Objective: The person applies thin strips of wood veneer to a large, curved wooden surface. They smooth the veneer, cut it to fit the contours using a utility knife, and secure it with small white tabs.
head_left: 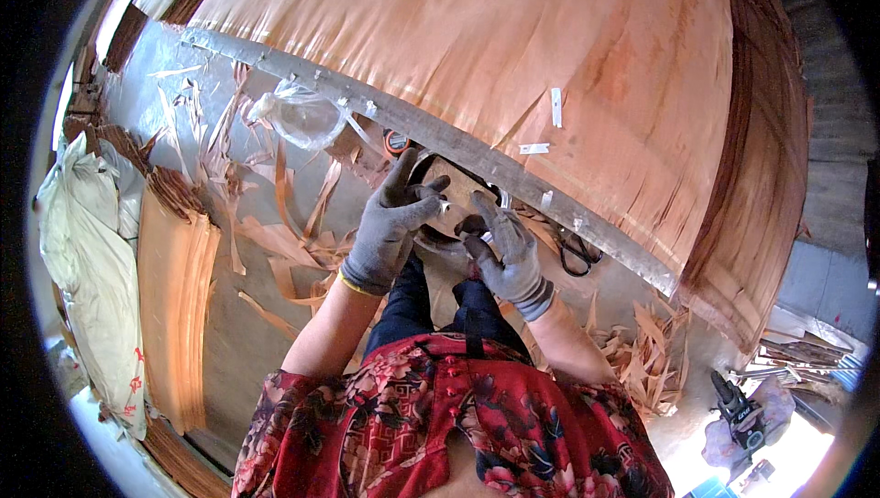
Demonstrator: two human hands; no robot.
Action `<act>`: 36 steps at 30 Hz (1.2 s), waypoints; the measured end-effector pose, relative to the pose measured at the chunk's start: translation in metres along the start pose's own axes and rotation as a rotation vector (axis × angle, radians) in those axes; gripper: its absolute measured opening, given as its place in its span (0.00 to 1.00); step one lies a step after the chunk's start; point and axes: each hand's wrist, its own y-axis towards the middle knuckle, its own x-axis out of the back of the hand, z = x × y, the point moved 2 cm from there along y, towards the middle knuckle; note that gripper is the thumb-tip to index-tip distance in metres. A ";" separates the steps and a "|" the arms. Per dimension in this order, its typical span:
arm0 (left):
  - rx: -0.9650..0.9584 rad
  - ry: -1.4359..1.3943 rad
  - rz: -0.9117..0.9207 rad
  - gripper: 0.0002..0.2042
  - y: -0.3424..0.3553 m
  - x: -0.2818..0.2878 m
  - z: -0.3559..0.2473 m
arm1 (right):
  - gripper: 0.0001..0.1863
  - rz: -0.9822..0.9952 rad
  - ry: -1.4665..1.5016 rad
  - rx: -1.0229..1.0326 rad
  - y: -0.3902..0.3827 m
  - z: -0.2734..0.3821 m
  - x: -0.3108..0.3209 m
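Observation:
My left hand (pixel 390 223), in a grey glove, has a small white piece (pixel 445 207) pinched at thumb and fingers, forefinger extended. My right hand (pixel 502 246), also gloved, has its fingers curled with dark tips; what they hold is unclear. Both hands are over a dark-rimmed object with a light brown top (pixel 449 177). An orange tape measure (pixel 395 141) lies just beyond my left hand, and black-handled scissors (pixel 576 255) lie right of my right hand. Beyond them a metal strip (pixel 431 131) edges a large wood veneer sheet (pixel 605 30) bearing small white tape strips (pixel 556 106).
A clear plastic bag (pixel 302 113) lies below the strip at upper left. Veneer scraps (pixel 651 351) litter the floor. A veneer stack (pixel 170 305) and pale sacking (pixel 87 260) are at the left. A dark tool (pixel 738 415) sits at lower right.

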 end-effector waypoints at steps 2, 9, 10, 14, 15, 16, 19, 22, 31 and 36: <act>0.058 -0.113 0.020 0.34 -0.001 -0.001 -0.002 | 0.28 -0.024 0.025 -0.042 -0.001 -0.001 0.000; 0.088 -0.131 0.071 0.34 -0.006 0.028 -0.008 | 0.27 0.192 -0.547 -0.137 0.004 -0.019 0.004; 0.113 -0.034 0.008 0.34 -0.007 0.028 -0.011 | 0.26 0.198 -0.614 -0.145 0.002 -0.024 0.004; 0.226 0.260 -0.128 0.34 -0.014 0.041 -0.009 | 0.26 0.006 -0.350 -0.022 0.011 0.011 -0.008; 0.259 0.311 -0.125 0.34 -0.014 0.044 -0.006 | 0.26 0.038 -0.278 -0.020 0.014 0.013 -0.017; 0.278 0.282 -0.090 0.33 -0.015 0.043 -0.004 | 0.26 0.071 -0.206 -0.017 0.017 0.014 -0.025; 0.326 0.192 -0.044 0.31 -0.017 0.045 0.007 | 0.24 0.110 -0.008 -0.053 0.019 0.007 -0.045; 0.401 0.199 -0.069 0.31 -0.017 0.054 0.006 | 0.20 0.140 0.093 -0.207 0.013 -0.004 -0.052; -0.220 1.096 0.115 0.23 -0.017 0.064 0.003 | 0.05 0.048 0.066 -0.477 0.010 -0.014 -0.065; -0.502 1.176 -0.023 0.07 -0.006 0.063 0.017 | 0.03 0.043 -0.032 -0.462 0.011 -0.018 -0.077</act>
